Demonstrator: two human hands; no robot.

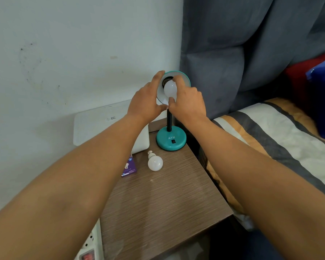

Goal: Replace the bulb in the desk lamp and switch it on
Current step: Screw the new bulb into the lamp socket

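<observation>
Evidently midway: right hand (pixel 188 102) pinched the socket bulb (pixel 170 89), left hand (pixel 144 98) gripped the shade (pixel 183 75). A second bulb (pixel 155 163) lay on the worktop (pixel 167 203); the switch (pixel 173 141) stood untouched

I saw a teal desk lamp (pixel 171 146) with a black stem (pixel 169 121) and a black switch (pixel 174 141). Its shade (pixel 185 79) was teal outside and white inside. The fitted bulb (pixel 170 89) and spare bulb (pixel 155 163) were white. The bedside table (pixel 167 199) was brown woodgrain, the bulb box (pixel 129 167) purple, and the bedding (pixel 280 132) striped white, grey and mustard.

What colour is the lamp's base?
Teal, with a black switch; the lamp base shows clearly in the head view.
</observation>
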